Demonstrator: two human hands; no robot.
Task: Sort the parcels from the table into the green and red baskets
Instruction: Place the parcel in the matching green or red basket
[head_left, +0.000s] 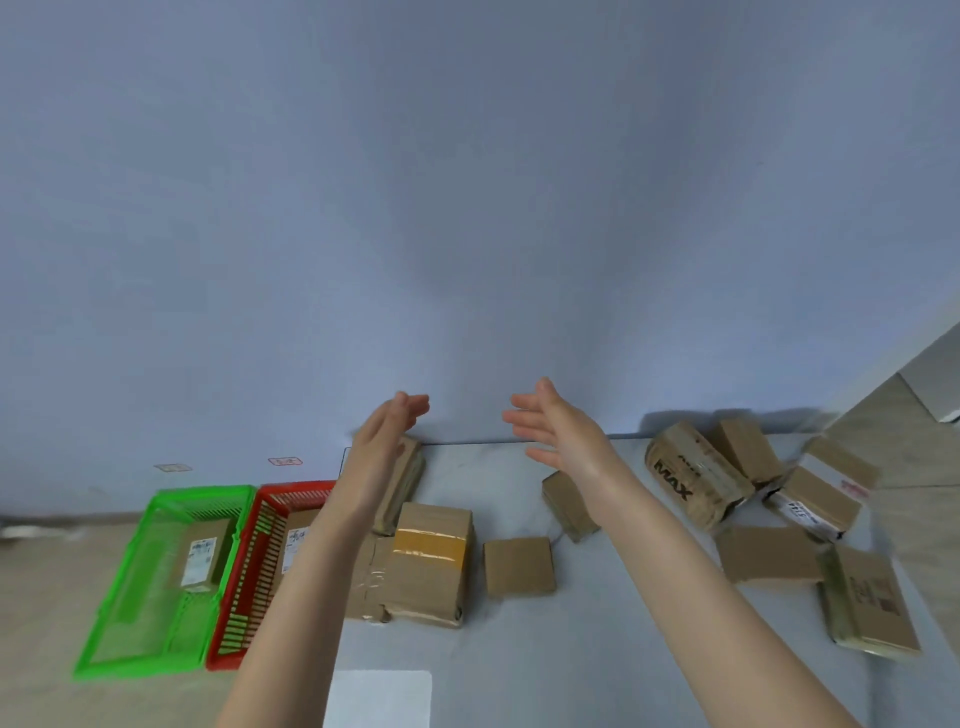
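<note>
Hovering above the table (597, 649), the left hand (382, 441) and right hand (563, 434) are spread flat, palms facing each other, holding nothing. Under them lie brown parcels (769, 553), among them a taped box (431, 561) beside a small square box (518, 565). On the floor at left stand the green basket (124, 667) and the red basket (236, 618), side by side, with a white-labelled parcel (200, 553) in the green one and a second labelled parcel (297, 540) in the red.

The left basket (117, 587), with the first parcel (200, 556) in it, stands on the floor just beside the right basket (244, 587), with the second parcel (296, 545) in it, both left of the table (571, 654), on which the left group (431, 571) lies near the left edge, the single parcel (519, 566) just right of it, and the right cluster (696, 478) toward the far right.
</note>
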